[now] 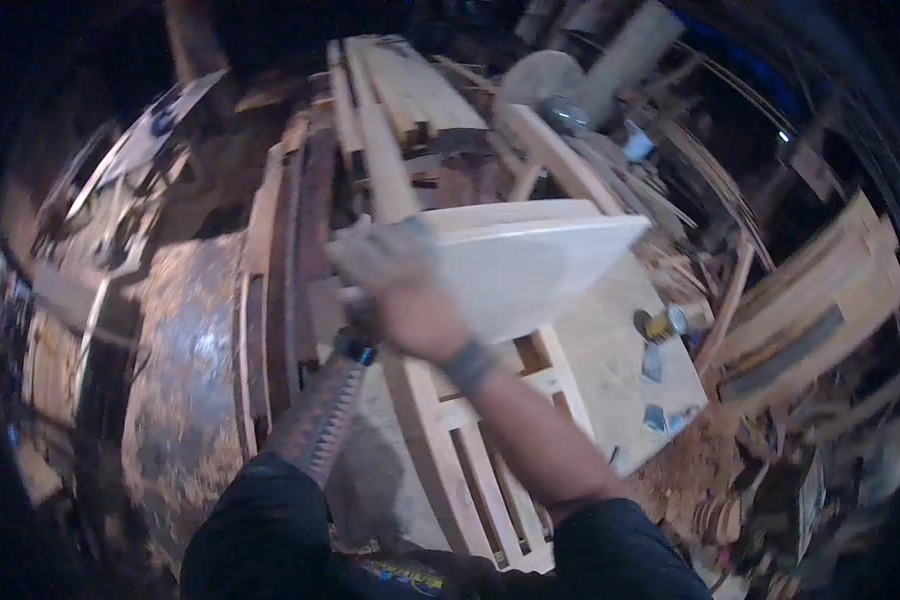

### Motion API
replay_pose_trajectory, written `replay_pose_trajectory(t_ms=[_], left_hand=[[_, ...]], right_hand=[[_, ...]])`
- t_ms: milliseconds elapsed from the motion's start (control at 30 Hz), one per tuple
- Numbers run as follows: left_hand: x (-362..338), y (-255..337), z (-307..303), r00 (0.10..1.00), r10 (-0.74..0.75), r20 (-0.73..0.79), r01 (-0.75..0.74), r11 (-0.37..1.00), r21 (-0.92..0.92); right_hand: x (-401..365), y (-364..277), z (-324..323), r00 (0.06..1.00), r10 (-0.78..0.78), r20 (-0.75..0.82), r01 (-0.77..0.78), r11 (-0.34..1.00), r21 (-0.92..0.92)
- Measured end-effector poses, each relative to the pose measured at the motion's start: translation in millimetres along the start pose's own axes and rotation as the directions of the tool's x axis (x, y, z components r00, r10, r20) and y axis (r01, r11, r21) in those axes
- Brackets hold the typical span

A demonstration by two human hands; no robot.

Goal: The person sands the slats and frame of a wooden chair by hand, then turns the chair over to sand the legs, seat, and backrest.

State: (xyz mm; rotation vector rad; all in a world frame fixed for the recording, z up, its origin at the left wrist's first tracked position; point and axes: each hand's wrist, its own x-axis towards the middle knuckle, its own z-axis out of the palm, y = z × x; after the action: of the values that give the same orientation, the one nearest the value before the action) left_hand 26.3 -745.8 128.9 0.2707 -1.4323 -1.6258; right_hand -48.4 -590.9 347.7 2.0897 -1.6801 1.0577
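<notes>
A pale wooden panel (530, 270) stands tilted above the bench, its long upper edge facing me. My right hand (405, 290), smeared by motion, is at the panel's left end, with greyish fingers pointing left. Whether they grip the panel cannot be made out. My left hand (358, 312) is low beside it, mostly hidden behind the right hand and in shadow; its fingers do not show. Below both forearms lies a slatted wooden frame (470, 450), partly covered by the panel and my right arm.
A pale board (620, 340) lies under the frame, with a yellow tin (665, 322) and bits of sandpaper (654, 418) on it. Long planks (410, 85) are stacked ahead. Large slabs (810, 310) lean at right. A sawdust-covered surface (185, 350) is at left.
</notes>
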Motion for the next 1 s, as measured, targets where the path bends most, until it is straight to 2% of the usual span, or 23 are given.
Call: replay_pose_trajectory(t_ms=[67,100,133,200,267,333,367,400,467,533,567,600,633,667,700,767,800,833,933,967,1000], left_hand=[[-8.9,0.2,27.3,1.000,-0.018,0.015,0.019,1.000,-0.005],[-15.1,0.9,38.9,0.999,-0.029,0.027,0.029,1.000,-0.003],[-21.1,0.9,45.9,0.998,-0.041,0.037,0.041,0.999,0.001],[-35.3,-2.1,58.0,0.999,-0.032,0.037,0.030,0.998,0.046],[-43.3,-4.1,63.6,0.998,0.038,0.044,-0.045,0.984,0.170],[-48.8,-5.4,64.6,0.989,0.137,0.062,-0.150,0.927,0.344],[-46.6,1.8,63.8,0.988,0.137,0.070,-0.152,0.934,0.324],[-48.2,1.6,63.2,0.993,0.081,0.085,-0.097,0.973,0.209],[-51.5,0.8,61.7,0.993,-0.032,0.113,0.035,0.999,-0.023],[-63.5,21.3,53.9,0.987,-0.028,0.158,0.007,0.991,0.133],[-76.0,32.8,49.8,0.979,-0.043,0.199,0.014,0.989,0.146],[-97.7,41.7,41.3,0.973,-0.013,0.229,-0.044,0.969,0.242],[-124.9,43.9,37.2,0.968,0.013,0.252,-0.100,0.938,0.333],[-157.7,34.7,41.0,0.955,-0.053,0.293,-0.075,0.909,0.410],[-193.3,23.4,48.2,0.932,-0.132,0.339,-0.053,0.873,0.485],[-241.3,8.5,76.6,0.756,-0.267,0.598,-0.303,0.667,0.681],[-248.4,6.2,92.3,0.635,-0.297,0.713,-0.400,0.663,0.633],[-256.2,-0.7,104.2,0.594,-0.346,0.726,-0.433,0.623,0.651],[-265.2,-4.3,119.3,0.511,-0.486,0.709,-0.530,0.472,0.705],[-263.0,-1.3,122.4,0.498,-0.523,0.691,-0.559,0.416,0.717],[-260.0,2.5,124.5,0.496,-0.536,0.683,-0.562,0.402,0.723]], right_hand=[[-21.5,35.8,-43.4,0.989,0.136,0.057,-0.133,0.990,-0.052],[-32.5,56.2,-72.3,0.992,0.120,-0.040,-0.122,0.992,-0.029],[-57.8,96.3,-88.6,0.979,0.148,-0.141,-0.164,0.980,-0.111],[-66.2,93.0,-123.4,0.934,0.306,-0.183,-0.347,0.899,-0.268],[-59.0,71.7,-103.9,0.921,0.362,-0.146,-0.382,0.913,-0.143],[-53.6,60.9,-53.1,0.955,0.257,-0.150,-0.287,0.926,-0.245],[-24.7,17.6,-38.0,0.976,0.210,-0.055,-0.216,0.957,-0.193],[-17.3,3.7,-18.3,0.982,0.173,0.070,-0.138,0.925,-0.353],[-1.7,8.7,-34.3,0.984,0.112,0.136,-0.080,0.972,-0.221],[-28.3,57.4,-74.0,0.977,0.201,0.073,-0.186,0.966,-0.178],[-40.0,68.3,-104.6,0.959,0.283,0.024,-0.272,0.940,-0.205],[-48.4,71.0,-123.5,0.934,0.357,-0.023,-0.352,0.907,-0.229],[-45.4,67.9,-121.5,0.936,0.350,-0.034,-0.347,0.906,-0.242],[-45.6,61.4,-113.3,0.934,0.353,-0.048,-0.354,0.901,-0.250],[-48.6,53.8,-91.7,0.943,0.327,-0.059,-0.331,0.909,-0.254],[-47.4,38.2,-28.8,0.971,0.228,-0.076,-0.240,0.935,-0.261],[-27.6,5.9,-8.7,0.979,0.202,0.027,-0.185,0.938,-0.294],[-5.3,-20.3,-2.0,0.992,0.126,0.029,-0.110,0.939,-0.326],[-47.7,47.6,-10.4,1.000,-0.011,-0.006,0.009,0.951,-0.311],[-65.4,73.3,-24.1,0.999,-0.008,-0.050,-0.008,0.954,-0.301],[-62.9,74.0,-25.6,0.989,0.040,-0.140,-0.089,0.930,-0.357]])
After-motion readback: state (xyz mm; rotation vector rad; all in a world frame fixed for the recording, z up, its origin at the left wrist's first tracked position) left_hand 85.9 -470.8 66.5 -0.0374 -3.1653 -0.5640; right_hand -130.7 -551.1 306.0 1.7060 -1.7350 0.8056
